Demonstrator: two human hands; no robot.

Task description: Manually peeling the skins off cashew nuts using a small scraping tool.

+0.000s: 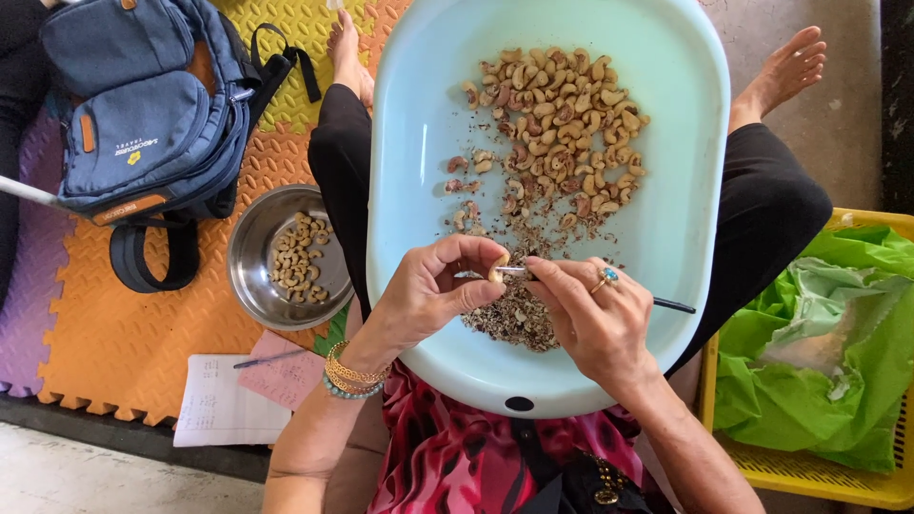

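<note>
A person sits on the floor with a pale blue oval basin (419, 124) resting across the lap, legs in black stretched out to either side. The left hand (433, 290) pinches a single cashew nut (497, 269) between thumb and fingertips, just above the near part of the basin. The right hand (595, 319), wearing a ring with a blue stone, grips a thin metal pick (666, 305) with a dark handle, its tip touching the nut. Below the hands, at the near end of the basin, lies a heap of dark skin scraps (514, 319); a pile of unpeeled cashews (562, 124) fills the far middle. To the left of the basin, on orange and yellow foam mats (124, 333), stands a steel bowl (249, 249) with peeled nuts in it. A blue backpack (143, 105) lies at far left. Near the bowl sit a pink paper and a white sheet (214, 405) with a pen on them. At right, a yellow crate (809, 476) holds green plastic bags (828, 362).
</note>
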